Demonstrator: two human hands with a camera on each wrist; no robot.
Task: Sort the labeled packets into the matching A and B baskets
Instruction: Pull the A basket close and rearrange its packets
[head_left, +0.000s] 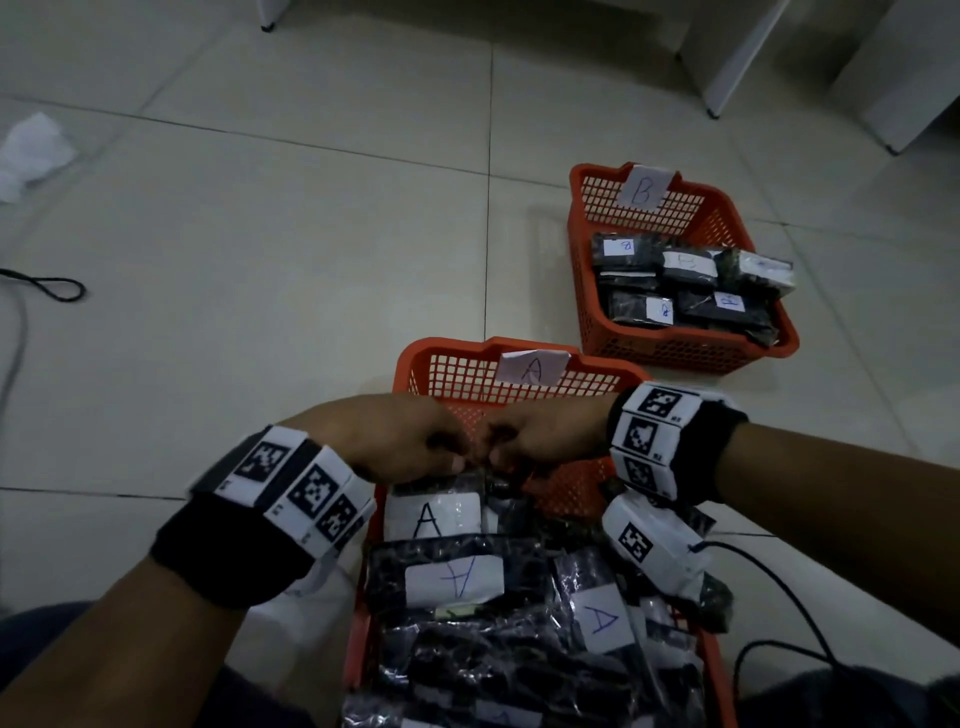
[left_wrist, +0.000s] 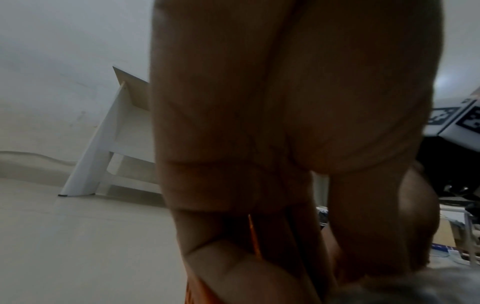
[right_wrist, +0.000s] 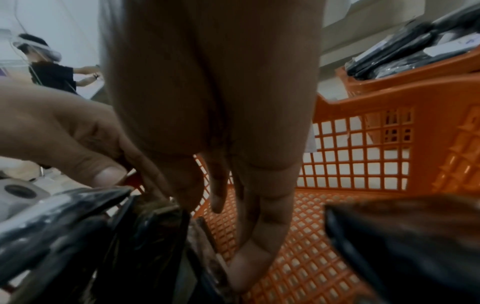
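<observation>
1. Packets with A labels (head_left: 434, 514) fill the near half of the A basket (head_left: 447, 371); its far half is bare mesh.
2. Left hand (head_left: 395, 436) and right hand (head_left: 540, 434) meet over the basket's middle, fingers curled down on the far edge of a dark packet (right_wrist: 145, 222); it looks pinched by both, though blur hides the exact contact.
3. Key relation: the held packet lies just under and nearward of the grip, bare mesh beyond it, both hands equally near.
4. B basket (head_left: 769, 353) sits well apart, beyond the A basket's far right corner, holding B packets (head_left: 626, 247).
</observation>
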